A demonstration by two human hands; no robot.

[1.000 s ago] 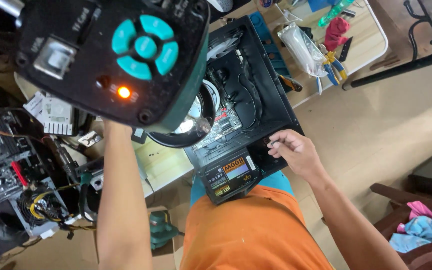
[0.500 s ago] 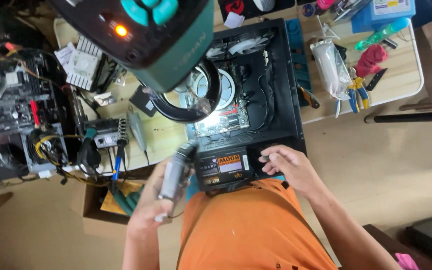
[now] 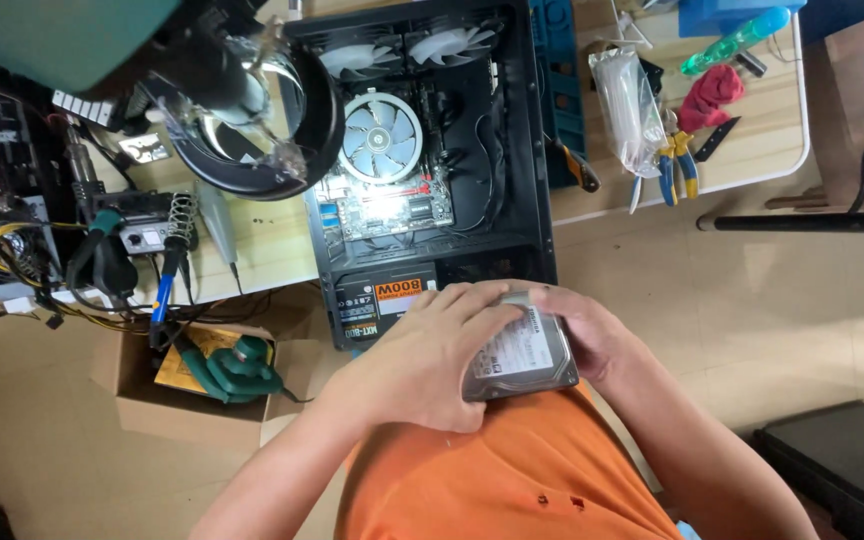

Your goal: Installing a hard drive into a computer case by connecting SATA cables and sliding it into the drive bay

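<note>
One flat, rectangular metal hard drive with a pale label sits between two hands over the person's orange shirt: the left hand lies across its near side with fingers curled along the top edge, and the right hand cups the far edge, fingers bent around it. Just beyond the hands, one open black computer case rests on the bench, showing three round pale fans and one boxy power supply. To the right of the right hand lie two pliers with blue and yellow grips.

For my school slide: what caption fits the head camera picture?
Both hands hold a silver hard drive beside an open black computer case.
</note>
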